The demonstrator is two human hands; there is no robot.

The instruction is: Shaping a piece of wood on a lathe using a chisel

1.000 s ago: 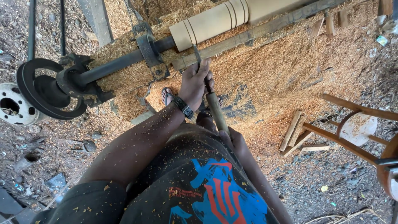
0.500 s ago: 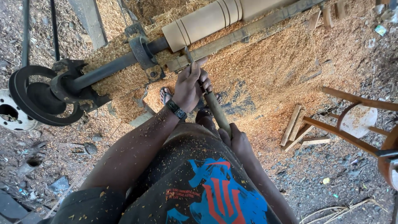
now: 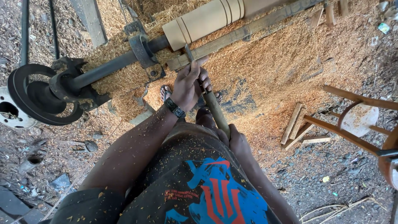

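Observation:
A pale wooden cylinder (image 3: 207, 18) with turned grooves lies on a lathe, held on a dark metal shaft (image 3: 105, 68). My left hand (image 3: 188, 85), with a black wristband, grips the blade end of a long turning chisel (image 3: 215, 110) where it rests on the wooden tool rest (image 3: 244, 33). The chisel's tip sits at the cylinder's left end. My right hand (image 3: 237, 141) is closed around the wooden handle's rear end, close to my waist.
A black pulley wheel (image 3: 39, 95) sits at the shaft's left end. Thick sawdust (image 3: 282, 70) covers the ground under the lathe. My sandalled foot (image 3: 166, 92) stands in it. A wooden chair frame (image 3: 352, 120) and loose wood strips (image 3: 295, 124) lie at the right.
The view has shifted slightly, the lathe now sitting a little higher and leftward in frame. My left hand has slid up the chisel toward the tool rest. Both hands keep their grip.

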